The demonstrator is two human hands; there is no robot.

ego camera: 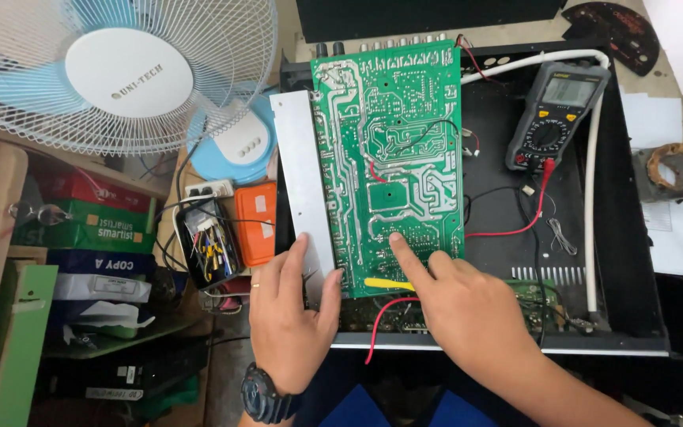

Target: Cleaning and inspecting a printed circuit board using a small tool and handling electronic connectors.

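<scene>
Nearby, multimeter (556, 115) (beside circuit board (393, 166))

The circuit board (389, 166) in the middle of the frame was bright green with pale, silvery track lines, and a plain grey metal strip (303, 190) ran along its left edge. The chassis (634, 261) under it was black. At the upper right, the multimeter (556, 115) was dark grey with yellow buttons, and a red wire (515, 229) came from it. The fan (116, 71) at the upper left was white with light blue blades. The small box (256, 223) at the left was orange.
</scene>
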